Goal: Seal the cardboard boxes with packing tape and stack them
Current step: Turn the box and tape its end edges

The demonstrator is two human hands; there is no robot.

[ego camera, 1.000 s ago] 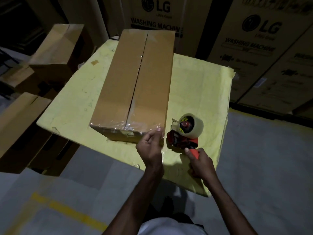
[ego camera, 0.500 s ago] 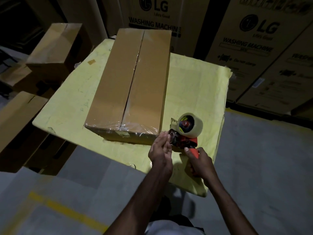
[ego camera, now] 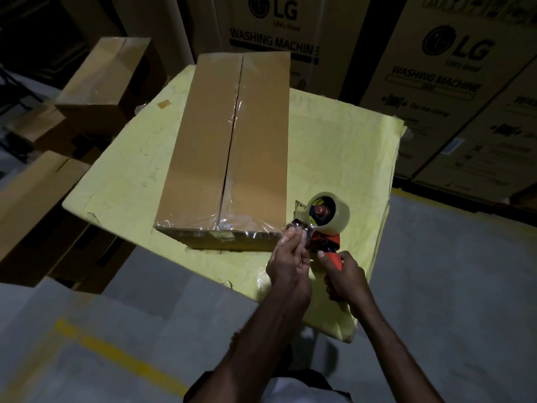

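The cardboard box lay lengthwise on the yellow-covered bench, its short end nearest the person so the centre seam ran straight away from them. Clear tape glinted along that seam and across the near edge, so this face looked close to sealed.

At about 4 o'clock from the box, just off its near corner, stood the tape dispenser. The right hand was wrapped round its red handle, probably to steady it. The left hand pinched the loose tape end at the dispenser's mouth, right beside the box corner, likely to draw out or tear off a strip.

Plain cartons sat off the bench at 9 to 10 o'clock, a probable stacking spot. Printed washing-machine cartons stood behind, from 12 to 2 o'clock.
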